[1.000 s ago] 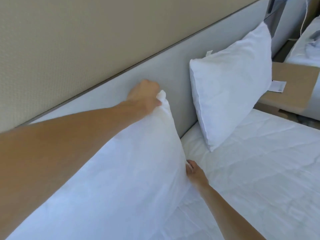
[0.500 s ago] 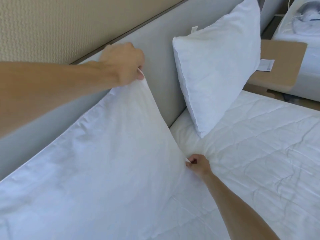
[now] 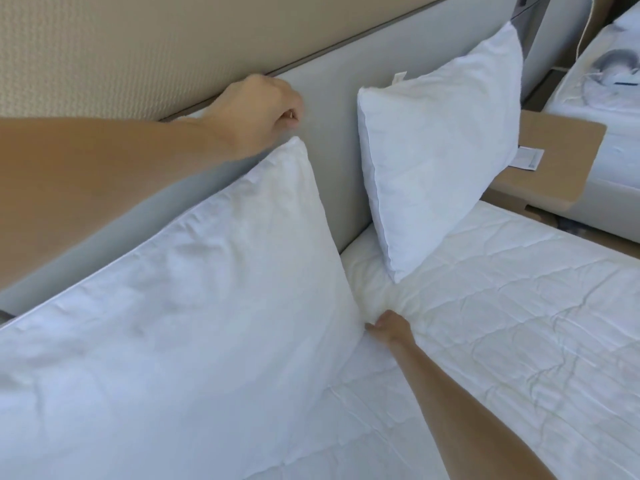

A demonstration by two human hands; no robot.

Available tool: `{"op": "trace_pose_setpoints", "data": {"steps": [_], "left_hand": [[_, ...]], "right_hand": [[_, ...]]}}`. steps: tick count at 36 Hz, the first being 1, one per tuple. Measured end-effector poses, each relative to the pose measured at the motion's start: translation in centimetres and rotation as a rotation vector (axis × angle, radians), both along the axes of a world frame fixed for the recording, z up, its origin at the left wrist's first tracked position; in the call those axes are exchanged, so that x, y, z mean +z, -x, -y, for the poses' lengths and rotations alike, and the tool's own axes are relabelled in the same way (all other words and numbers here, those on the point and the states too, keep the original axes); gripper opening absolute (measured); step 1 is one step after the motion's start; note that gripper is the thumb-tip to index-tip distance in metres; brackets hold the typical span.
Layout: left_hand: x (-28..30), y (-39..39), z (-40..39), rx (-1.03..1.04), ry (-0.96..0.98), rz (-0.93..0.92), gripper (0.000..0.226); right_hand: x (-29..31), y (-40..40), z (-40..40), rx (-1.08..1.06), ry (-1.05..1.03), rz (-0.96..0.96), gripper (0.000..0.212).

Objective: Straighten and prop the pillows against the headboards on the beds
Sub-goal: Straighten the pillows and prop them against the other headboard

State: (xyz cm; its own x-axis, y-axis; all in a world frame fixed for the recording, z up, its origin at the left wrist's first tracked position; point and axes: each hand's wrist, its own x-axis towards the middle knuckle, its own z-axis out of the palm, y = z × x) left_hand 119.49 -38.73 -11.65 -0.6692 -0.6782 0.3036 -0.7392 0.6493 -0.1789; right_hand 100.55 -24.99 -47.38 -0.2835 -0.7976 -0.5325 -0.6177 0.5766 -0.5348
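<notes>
The near pillow runs off the left and bottom edges; the second bed is cropped.

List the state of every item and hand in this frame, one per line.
Near pillow: leaning on the headboard, top corner free.
Far pillow: propped upright against the headboard.
Left hand: curled, just above the near pillow's top corner, holding nothing.
Right hand: pinching the near pillow's bottom corner.
Mattress cover: wrinkled, bunched beside the right hand.
</notes>
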Motion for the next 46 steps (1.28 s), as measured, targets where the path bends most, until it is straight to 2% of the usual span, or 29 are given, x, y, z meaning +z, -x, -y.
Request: {"op": "trace_pose_setpoints", "data": {"steps": [2, 5, 7, 9, 11, 14, 18, 21, 24, 26, 29, 33, 38, 42, 46], "left_hand": [[0.4, -0.9, -1.8, 0.026, -0.068, -0.137, 0.021], [0.2, -3.0, -6.6, 0.140, -0.169, -0.355, 0.020], [-0.7, -5.1, -10.8, 0.265, -0.334, -0.541, 0.020], [-2.3, -7.4, -15.1, 0.390, -0.552, -0.746, 0.018], [-4.5, -9.6, -19.3, 0.505, -0.772, -0.828, 0.021], [-8.1, -12.1, -25.3, 0.655, -1.069, -0.815, 0.014], [-11.8, -14.9, -29.7, 0.845, -1.219, -0.739, 0.031], [-13.1, -16.5, -30.9, 0.891, -1.356, -0.699, 0.042], [-12.8, -17.6, -31.0, 0.841, -1.404, -0.555, 0.019], [-12.1, -19.1, -30.7, 0.861, -1.403, -0.465, 0.019], [-10.9, -22.0, -30.1, 0.913, -1.483, -0.417, 0.032], [-9.3, -25.4, -29.6, 0.941, -1.550, -0.369, 0.049], [-7.9, -30.0, -29.5, 0.995, -1.546, -0.432, 0.042], [-7.7, -31.6, -30.9, 1.000, -1.516, -0.428, 0.042], [-8.2, -30.7, -32.8, 0.924, -1.423, -0.361, 0.047]], "right_hand": [[2.1, 1.5, -0.5, 0.049, -0.042, 0.013, 0.043], [5.6, 3.6, -1.6, 0.066, 0.023, 0.124, 0.033], [8.8, 3.5, -2.1, 0.122, 0.071, 0.204, 0.031], [12.6, 2.0, -2.4, 0.279, 0.063, 0.240, 0.035], [16.6, -0.4, -2.8, 0.452, 0.016, 0.272, 0.041], [21.0, -4.7, -3.5, 0.745, -0.119, 0.219, 0.045], [24.5, -12.0, -5.0, 1.066, -0.340, 0.188, 0.045], [25.7, -17.9, -6.7, 1.232, -0.468, 0.186, 0.043], [26.2, -23.1, -8.1, 1.323, -0.559, 0.130, 0.048], [26.4, -25.9, -8.6, 1.362, -0.599, 0.050, 0.055], [27.3, -28.6, -8.7, 1.414, -0.595, -0.155, 0.054], [29.2, -29.7, -7.0, 1.306, -0.650, -0.155, 0.048], [30.1, -28.8, -3.3, 1.239, -0.720, -0.312, 0.045], [31.2, -27.3, -3.1, 1.196, -0.696, -0.382, 0.046], [30.6, -27.3, -4.7, 1.250, -0.663, -0.517, 0.061]]}}
